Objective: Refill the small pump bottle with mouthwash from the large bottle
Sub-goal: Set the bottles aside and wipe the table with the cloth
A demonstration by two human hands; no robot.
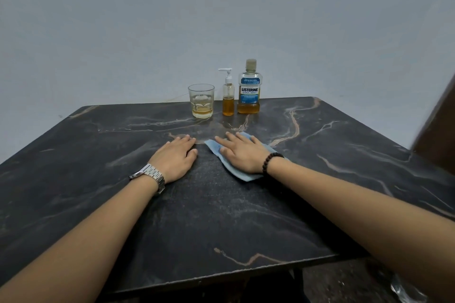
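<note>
**Two flat hands, bottles at the far edge**

The left hand (175, 156) lies spread, palm down on the dark marble table (320, 179). The right hand (242, 152) presses flat on a blue cloth (235, 171). Beyond stand a glass (201, 101), the small pump bottle (228, 96) and the capped large bottle (249, 88), both upright.

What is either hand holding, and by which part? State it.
Nothing is in a grip. The left hand lies flat on the table. The right hand lies open, palm down, on the blue cloth, pressing it rather than grasping it.
</note>
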